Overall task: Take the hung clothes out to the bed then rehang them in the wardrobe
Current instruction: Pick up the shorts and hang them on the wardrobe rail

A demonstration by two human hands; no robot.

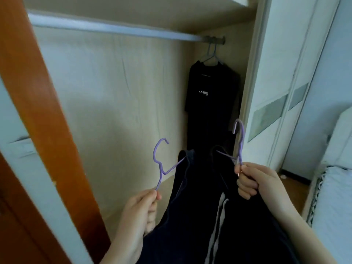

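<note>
My left hand [141,210] pinches the lower end of a purple hanger [161,162] that carries a dark navy garment [182,206]. My right hand [255,180] grips the neck of a second purple hanger [240,138], which holds a dark garment with white stripes [238,225]. Both hangers are held up in front of the open wardrobe, below its metal rail [114,27]. At the rail's far right end a black T-shirt [211,96] with a small white logo hangs on a grey hanger [212,54].
An orange-brown wooden door frame [38,92] stands at the left. White sliding wardrobe doors [282,82] are at the right, with the edge of a bed [335,197] beyond them. Most of the rail is bare.
</note>
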